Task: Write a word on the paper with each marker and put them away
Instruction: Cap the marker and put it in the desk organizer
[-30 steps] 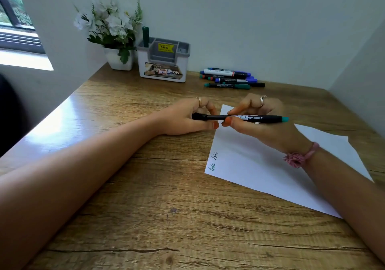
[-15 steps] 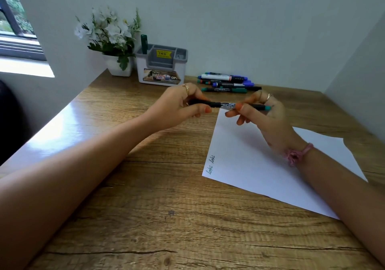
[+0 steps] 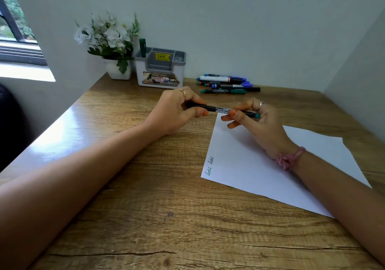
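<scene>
Wooden desk [image 3: 145, 217], white paper [image 3: 250, 165] lying on it. Just above the paper's far corner, both hands hold one marker [image 3: 220, 109] level: left hand [image 3: 175, 111] curled round one end, right hand [image 3: 260, 123] pinching the teal-tipped end.

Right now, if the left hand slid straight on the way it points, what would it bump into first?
The left hand points right along the marker it holds, so it would probably meet the right hand first, which holds the marker's other end just above the paper.
</scene>
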